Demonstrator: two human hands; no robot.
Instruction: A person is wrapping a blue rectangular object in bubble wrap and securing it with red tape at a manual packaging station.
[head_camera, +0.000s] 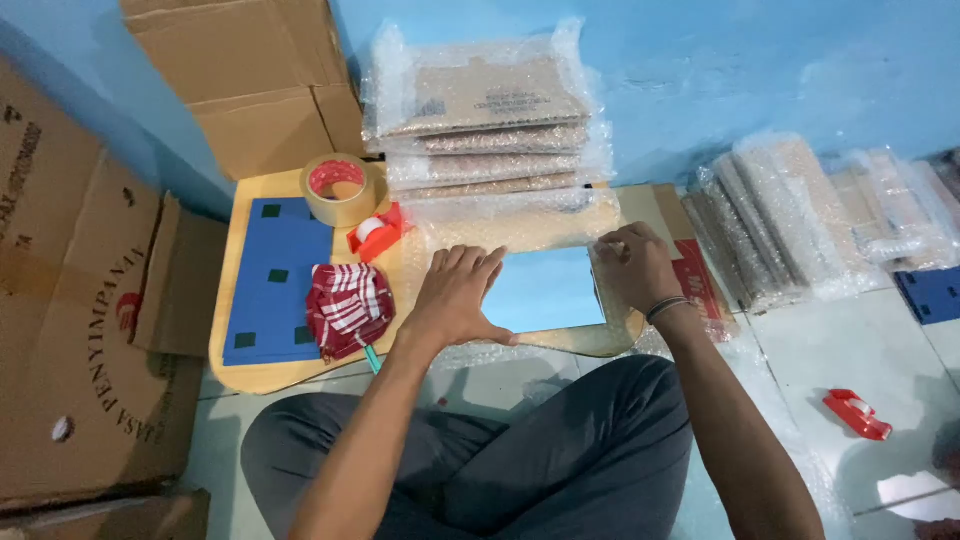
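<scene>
Left hand (455, 295): flat, pressing the bubble wrap (510, 225)
Right hand (632, 265): pinching the wrap's edge
Blue item (545, 290): partly covered
Wrapped stack (485, 125): finished

Head camera looks steeply down, close over the low table (240, 375).
</scene>
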